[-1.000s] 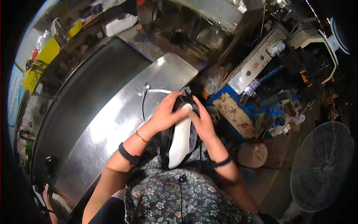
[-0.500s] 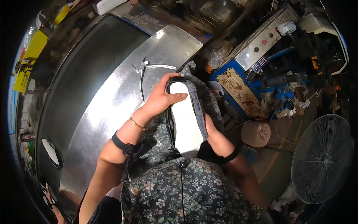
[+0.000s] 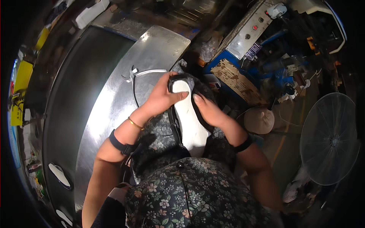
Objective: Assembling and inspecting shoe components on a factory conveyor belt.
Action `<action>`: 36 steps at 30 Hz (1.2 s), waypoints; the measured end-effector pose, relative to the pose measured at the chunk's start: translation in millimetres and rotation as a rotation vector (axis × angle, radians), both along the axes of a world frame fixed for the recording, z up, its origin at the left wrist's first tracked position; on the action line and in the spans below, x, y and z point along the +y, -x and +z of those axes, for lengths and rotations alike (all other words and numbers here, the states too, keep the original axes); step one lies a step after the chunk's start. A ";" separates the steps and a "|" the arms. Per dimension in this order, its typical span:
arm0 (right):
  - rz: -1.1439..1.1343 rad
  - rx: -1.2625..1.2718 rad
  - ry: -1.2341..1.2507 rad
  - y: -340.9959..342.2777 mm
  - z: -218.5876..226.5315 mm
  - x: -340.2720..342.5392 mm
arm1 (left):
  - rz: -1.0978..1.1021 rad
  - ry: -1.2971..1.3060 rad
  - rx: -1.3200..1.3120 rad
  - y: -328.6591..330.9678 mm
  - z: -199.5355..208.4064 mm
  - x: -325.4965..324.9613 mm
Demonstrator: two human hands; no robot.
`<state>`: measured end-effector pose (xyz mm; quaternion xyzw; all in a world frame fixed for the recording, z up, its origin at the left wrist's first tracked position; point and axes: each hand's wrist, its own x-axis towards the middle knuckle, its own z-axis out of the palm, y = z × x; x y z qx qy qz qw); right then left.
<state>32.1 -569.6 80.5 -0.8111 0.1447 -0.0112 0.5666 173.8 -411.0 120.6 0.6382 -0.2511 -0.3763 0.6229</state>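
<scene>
A dark shoe upper (image 3: pixel 175 125) wraps a form whose white sole-shaped board (image 3: pixel 192 127) faces up, above my lap. My left hand (image 3: pixel 163 95) grips its far end, the thumb lying on the white board and the fingers round the outer side. My right hand (image 3: pixel 207 109) holds the right side, its thumb at the dark edge and its other fingers hidden beneath. Left of the shoe upper, a pair of long-handled metal pincers (image 3: pixel 133 76) lies with spread handles on the shiny metal table (image 3: pixel 110 110).
Beyond the table a dark conveyor belt (image 3: pixel 72 87) carries another white-soled shoe (image 3: pixel 59 175). At the right stand a machine panel with buttons (image 3: pixel 251 28), a worn wooden board (image 3: pixel 235 79), a round beige stool (image 3: pixel 259 120) and a large fan (image 3: pixel 332 140).
My right hand has come up from the side of the shoe upper, and its thumb now shows at the edge. The shoe on the belt has shifted slightly; the view has turned a little.
</scene>
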 end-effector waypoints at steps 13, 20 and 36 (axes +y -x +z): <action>-0.051 -0.031 -0.440 37.5 -8.7 35.7 | 0.252 0.336 0.605 -0.3 -16.7 32.3; -0.116 0.080 -0.086 0.4 39.7 85.6 | 0.344 -0.867 -0.903 16.4 7.4 21.6; -0.305 -0.353 0.046 24.9 -7.3 116.1 | 0.500 -0.370 -0.779 71.9 -35.4 61.1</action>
